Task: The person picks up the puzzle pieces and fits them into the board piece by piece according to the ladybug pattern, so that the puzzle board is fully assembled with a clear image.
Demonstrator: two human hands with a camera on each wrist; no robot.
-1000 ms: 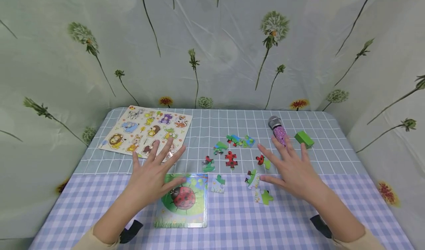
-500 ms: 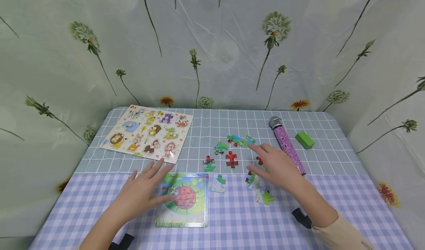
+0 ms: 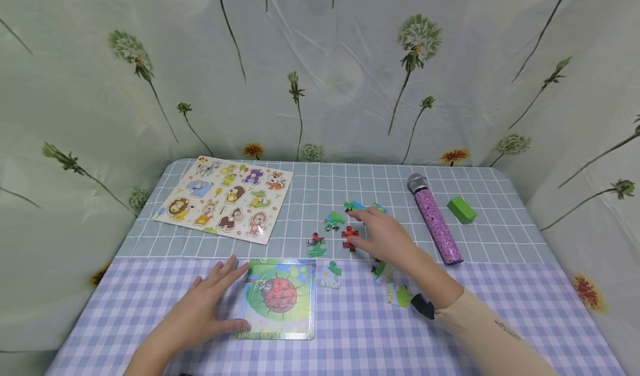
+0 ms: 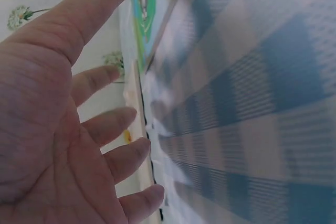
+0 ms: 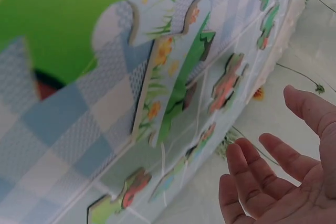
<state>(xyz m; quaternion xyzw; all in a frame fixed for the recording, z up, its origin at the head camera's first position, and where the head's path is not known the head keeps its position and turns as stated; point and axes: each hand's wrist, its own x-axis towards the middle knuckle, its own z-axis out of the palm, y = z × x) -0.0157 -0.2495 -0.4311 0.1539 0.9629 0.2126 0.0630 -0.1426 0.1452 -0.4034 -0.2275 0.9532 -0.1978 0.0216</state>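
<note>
My left hand (image 3: 200, 309) is beside the left edge of a square ladybug puzzle board (image 3: 280, 298), its fingers spread and nothing in its grasp. In the left wrist view the palm (image 4: 37, 145) faces the checked cloth. My right hand (image 3: 387, 240) hovers over the loose jigsaw pieces, thumb near a red jigsaw piece (image 3: 349, 232). The right wrist view shows that hand's fingers loosely bent, holding nothing. Around it lie a green-and-red piece (image 3: 316, 245), a green piece (image 3: 334, 220), a white-and-green piece (image 3: 330, 276) and several others, some partly hidden by the hand.
An animal puzzle board (image 3: 225, 198) lies at the back left. At the back right are a glittery pink microphone (image 3: 438, 223) and a green block (image 3: 461, 209). A dandelion-print curtain (image 3: 345, 76) hangs behind the table.
My right hand has moved left, from near the microphone to over the loose pieces. The left hand has drawn back left and downward, off the ladybug board's picture to its left edge.
</note>
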